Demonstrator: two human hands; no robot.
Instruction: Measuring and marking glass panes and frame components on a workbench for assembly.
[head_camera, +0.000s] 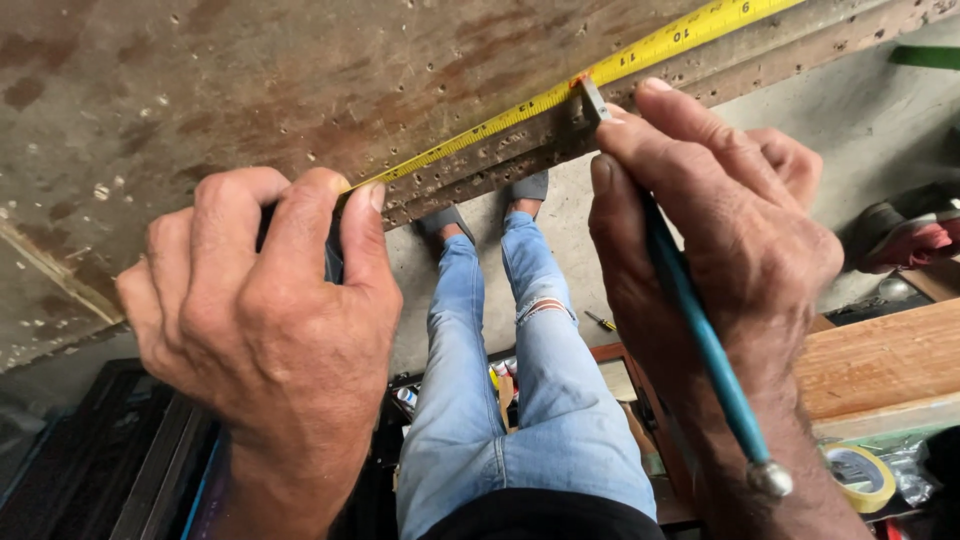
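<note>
My left hand (265, 330) grips a dark tape measure case at the near edge of a rusty, pitted metal table (200, 90). Its yellow tape (560, 92) runs out along the table's edge toward the upper right. My right hand (720, 250) holds a blue pencil (700, 330) with a metal cap, its tip pressed against the tape near the orange mark on the edge. A small grey marking piece (592, 100) sits at the fingertips. Below the table I see my legs in light blue jeans (520, 400) and grey shoes.
A wooden board (880, 360) lies at the right, with a roll of yellow tape (860, 478) beneath it. A screwdriver (600, 320) rests on the concrete floor. Dark toolboxes (100, 450) sit at lower left. Red and dark items are at far right.
</note>
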